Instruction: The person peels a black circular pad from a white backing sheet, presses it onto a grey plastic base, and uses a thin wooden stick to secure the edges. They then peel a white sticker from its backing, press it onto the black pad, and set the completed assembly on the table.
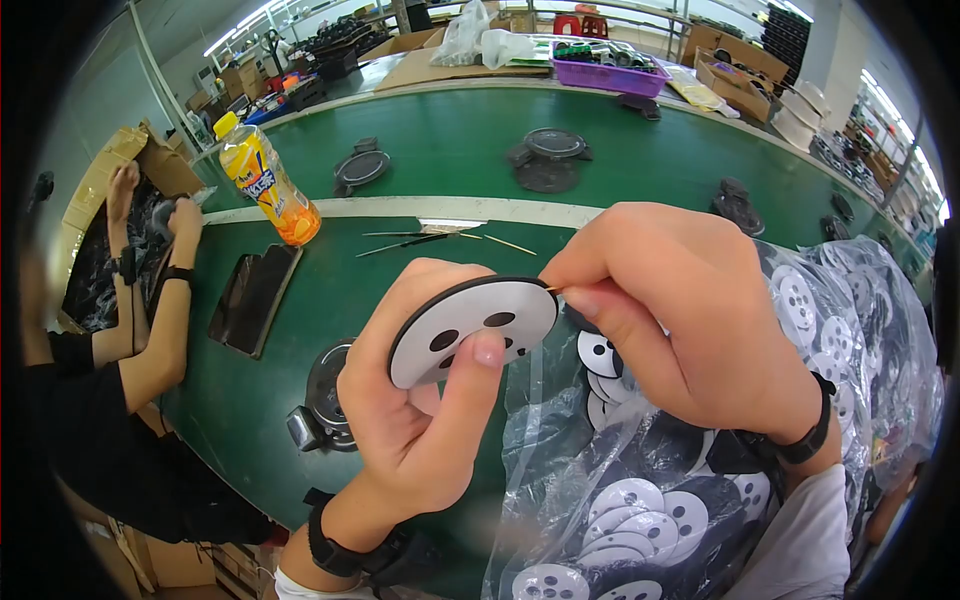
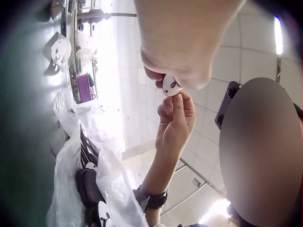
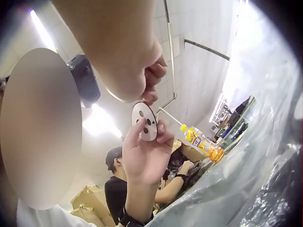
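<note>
The left hand (image 1: 425, 400) grips a round white disc (image 1: 470, 318) with a black edge and dark holes, thumb on its face and fingers behind, tilted above the green table. At the disc's right edge, the right hand (image 1: 690, 320) pinches a thin, light-coloured piece (image 1: 555, 289) between thumb and index finger; whether it is a stick or part of the edge, I cannot tell. In the left wrist view the disc (image 2: 171, 85) shows between both hands. The right wrist view shows the left hand (image 3: 147, 153) holding the disc (image 3: 144, 121) from below.
Clear plastic bags (image 1: 560, 440) of similar discs lie at the right. A black round part (image 1: 328, 385), a phone (image 1: 255, 300), a bottle (image 1: 265, 180) and thin tools (image 1: 405, 243) lie or stand on the table. More black parts (image 1: 550, 145) sit farther back. Another person (image 1: 100, 390) works at the left.
</note>
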The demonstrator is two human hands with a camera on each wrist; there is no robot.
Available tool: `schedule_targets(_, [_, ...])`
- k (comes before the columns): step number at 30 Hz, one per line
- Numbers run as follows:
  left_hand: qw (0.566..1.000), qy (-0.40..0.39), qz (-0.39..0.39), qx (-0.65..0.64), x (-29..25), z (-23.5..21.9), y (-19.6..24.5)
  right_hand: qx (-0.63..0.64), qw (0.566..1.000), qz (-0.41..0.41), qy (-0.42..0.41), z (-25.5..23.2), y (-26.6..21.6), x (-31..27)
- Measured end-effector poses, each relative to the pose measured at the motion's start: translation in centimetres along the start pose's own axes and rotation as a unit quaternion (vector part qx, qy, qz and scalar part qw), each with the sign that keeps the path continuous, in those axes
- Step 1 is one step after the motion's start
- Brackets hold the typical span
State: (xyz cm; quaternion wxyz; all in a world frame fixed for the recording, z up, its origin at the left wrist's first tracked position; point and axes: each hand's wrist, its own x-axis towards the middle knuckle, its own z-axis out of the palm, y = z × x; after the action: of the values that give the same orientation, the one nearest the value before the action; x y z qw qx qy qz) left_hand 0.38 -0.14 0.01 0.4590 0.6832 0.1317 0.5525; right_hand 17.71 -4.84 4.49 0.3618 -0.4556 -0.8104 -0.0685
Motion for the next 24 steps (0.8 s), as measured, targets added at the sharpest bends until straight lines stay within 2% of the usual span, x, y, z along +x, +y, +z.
schedule_targets(3, [1.000, -0.002, 0.018, 0.012, 0.0, 0.2, -0.2, -0.011, 1.000, -0.020, 0.008, 0.2, 0.3, 0.0])
schedule_targets(5, [1.000, 0.007, 0.003, 0.022, -0.1, 0.2, -0.2, 0.065, 0.998, -0.006, 0.008, 0.3, 0.3, 0.0])
schedule_targets(9, [0.998, 0.013, -0.002, 0.060, -0.1, 0.1, -0.4, 0.043, 0.999, -0.001, 0.000, 0.5, 0.1, -0.2])
schedule_targets(11, [0.997, -0.001, 0.001, 0.083, 0.0, 0.0, -0.3, -0.013, 1.000, -0.009, 0.002, 0.5, 0.0, -0.2])
schedule_targets(16, [0.992, -0.012, 0.026, 0.126, 0.0, 0.1, -0.3, 0.031, 0.999, 0.001, 0.022, 1.0, 0.0, -0.3])
schedule_targets(18, [0.995, 0.032, 0.003, 0.091, -0.1, 0.7, 0.1, 0.053, 0.998, 0.012, 0.035, 1.4, -0.3, -0.4])
schedule_targets(20, [0.996, 0.042, -0.021, 0.081, -0.4, 0.9, 0.1, 0.036, 0.997, 0.001, 0.071, 1.8, -0.6, -0.3])
schedule_targets(21, [0.995, 0.053, -0.045, 0.069, -0.5, 1.0, 0.1, 0.037, 0.997, 0.000, 0.070, 1.8, -0.6, -0.3])
schedule_targets(24, [0.995, 0.034, -0.041, 0.089, -0.7, 0.9, -0.1, 0.005, 0.999, -0.016, 0.037, 1.9, -0.4, -0.4])
